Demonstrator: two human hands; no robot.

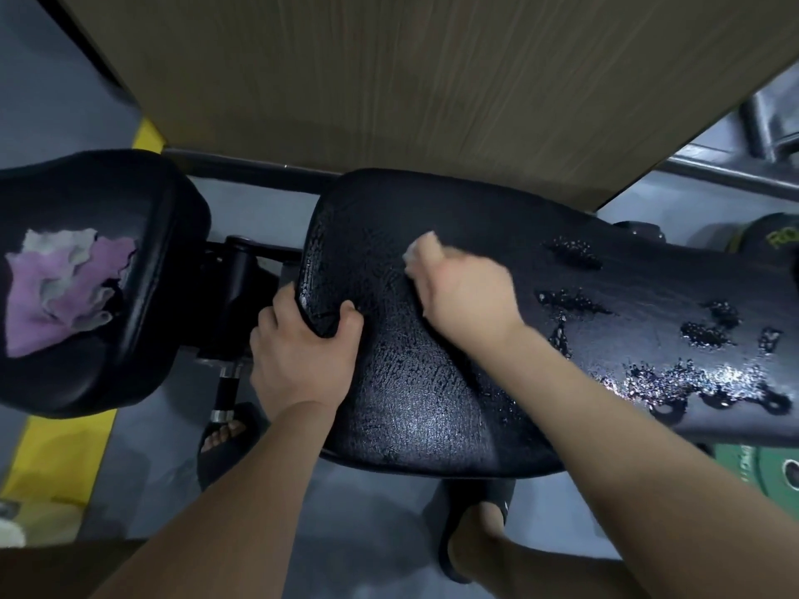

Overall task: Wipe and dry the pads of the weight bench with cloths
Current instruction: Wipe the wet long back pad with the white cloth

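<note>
Black cracked-vinyl bench pad (423,395) runs rightward; right hand (467,296), grip bunched round a pale cloth (415,250), sits nearest the wet patches (691,378) there; left hand (302,352) clamps the near end.

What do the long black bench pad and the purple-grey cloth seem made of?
The long black bench pad: probably vinyl or faux leather, glossy and grained; liquid beads on it. The purple-grey cloth: soft, matte fabric, perhaps microfibre; it lies in limp folds.

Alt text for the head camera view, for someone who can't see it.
A right hand wipes a wet black bench pad with a pale cloth while the left hand grips its end; a purple cloth lies on the neighbouring pad.
</note>
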